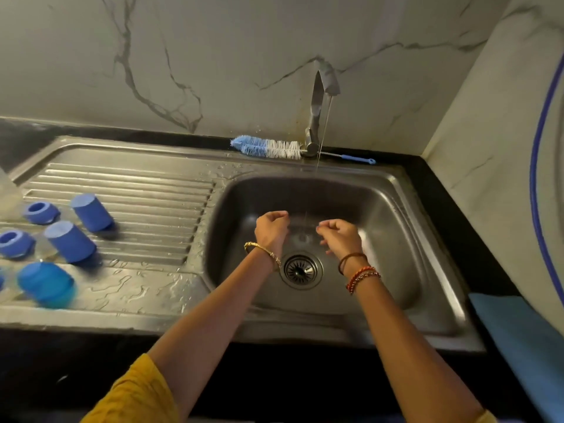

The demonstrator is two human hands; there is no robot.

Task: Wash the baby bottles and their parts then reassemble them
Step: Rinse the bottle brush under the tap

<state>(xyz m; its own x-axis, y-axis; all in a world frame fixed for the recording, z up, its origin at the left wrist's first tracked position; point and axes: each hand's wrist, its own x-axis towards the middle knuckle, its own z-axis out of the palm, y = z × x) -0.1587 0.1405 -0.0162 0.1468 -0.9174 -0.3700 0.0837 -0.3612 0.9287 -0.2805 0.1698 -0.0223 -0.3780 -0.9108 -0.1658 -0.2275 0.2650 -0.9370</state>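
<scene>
Below marble wall (pixel 213 56), wet steel drainboard (pixel 137 178), sink (pixel 396 239).

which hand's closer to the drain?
Left, by a little. The left hand hangs just up-left of the drain, its wrist nearly beside it. The right hand is up-right of it, a bit farther off.

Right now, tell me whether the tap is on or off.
On. A thin stream of water falls from the tap spout into the sink, landing between the left hand and right hand.
</scene>
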